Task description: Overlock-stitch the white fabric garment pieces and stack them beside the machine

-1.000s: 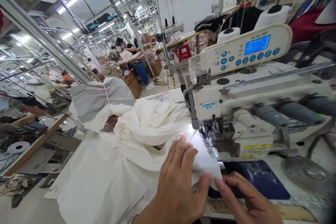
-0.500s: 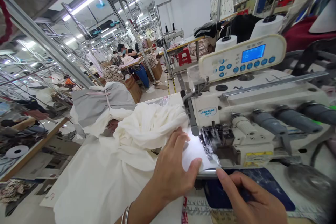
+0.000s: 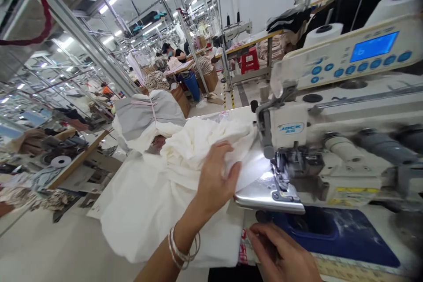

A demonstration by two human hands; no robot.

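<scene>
Head view: our left hand point(image 3: 218, 176) lies open, pressing the cloth point(image 3: 148, 220) smooth by the presser foot point(image 3: 284, 180); right hand point(image 3: 280, 251) released.

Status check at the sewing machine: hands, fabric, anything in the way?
Left hand spread on the cream fabric. Right hand loose by the blue mat, holding nothing visible. Fabric runs to the presser foot, shiny metal plate alongside.

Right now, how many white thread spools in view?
3: one spool and another upright behind the Jack sewing machine, a third lying on the left bench. Others may be hidden.
</scene>
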